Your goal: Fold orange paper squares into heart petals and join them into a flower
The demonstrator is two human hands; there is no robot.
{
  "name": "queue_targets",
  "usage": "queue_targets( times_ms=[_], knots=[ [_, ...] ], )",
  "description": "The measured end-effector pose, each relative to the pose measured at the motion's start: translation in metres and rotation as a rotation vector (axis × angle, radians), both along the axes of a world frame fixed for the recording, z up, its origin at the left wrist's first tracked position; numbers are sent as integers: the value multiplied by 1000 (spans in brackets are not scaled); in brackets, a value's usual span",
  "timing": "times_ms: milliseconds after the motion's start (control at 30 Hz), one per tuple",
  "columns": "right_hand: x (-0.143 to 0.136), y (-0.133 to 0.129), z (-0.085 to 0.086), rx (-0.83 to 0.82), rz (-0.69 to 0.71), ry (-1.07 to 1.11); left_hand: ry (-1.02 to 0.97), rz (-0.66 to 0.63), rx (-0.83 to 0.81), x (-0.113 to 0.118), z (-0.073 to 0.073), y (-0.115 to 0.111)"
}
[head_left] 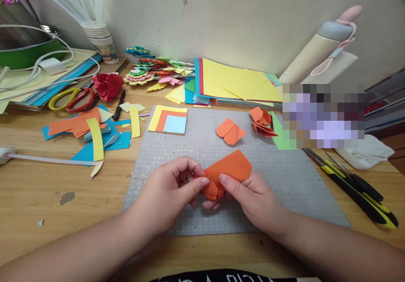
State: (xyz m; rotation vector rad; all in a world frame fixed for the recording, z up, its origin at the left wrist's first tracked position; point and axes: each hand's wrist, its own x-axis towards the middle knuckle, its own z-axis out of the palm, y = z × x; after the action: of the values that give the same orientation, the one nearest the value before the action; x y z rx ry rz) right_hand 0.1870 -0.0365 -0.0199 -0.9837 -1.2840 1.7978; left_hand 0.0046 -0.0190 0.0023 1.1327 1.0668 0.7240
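Observation:
Between my two hands is a folded piece of orange paper [236, 164], held just above the grey cutting mat [284, 197]. My left hand [177, 183] pinches its lower left folds between thumb and fingers. With the thumb on top and fingers underneath, my right hand [249, 193] grips the paper's lower right part. The fingers beneath the paper are partly hidden. Behind the hands, a folded orange heart shape [230, 131] lies on the mat. More folded orange pieces [262, 121] sit at the mat's back right, beside green paper [280, 132].
Stacked paper squares [175, 124] lie at the mat's back left. Paper scraps [76, 123], scissors [85, 98] and a black pen [119, 105] are farther left. Coloured sheets [234, 79] and paper flowers [142, 71] line the wall. A utility knife [354, 193] rests at right.

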Motion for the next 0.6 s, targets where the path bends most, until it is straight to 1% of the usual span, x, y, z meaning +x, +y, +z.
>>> queue_targets(
  times_ms=[200, 333, 600],
  knots=[
    [-1, -1, 1, 47, 59, 21, -95, 68, -99, 0, -5, 1],
    [-1, -2, 2, 46, 66, 28, -121, 60, -131, 0, -6, 3],
    [-1, -2, 5, 46, 66, 10, -89, 48, -134, -1, -3, 3]
  ],
)
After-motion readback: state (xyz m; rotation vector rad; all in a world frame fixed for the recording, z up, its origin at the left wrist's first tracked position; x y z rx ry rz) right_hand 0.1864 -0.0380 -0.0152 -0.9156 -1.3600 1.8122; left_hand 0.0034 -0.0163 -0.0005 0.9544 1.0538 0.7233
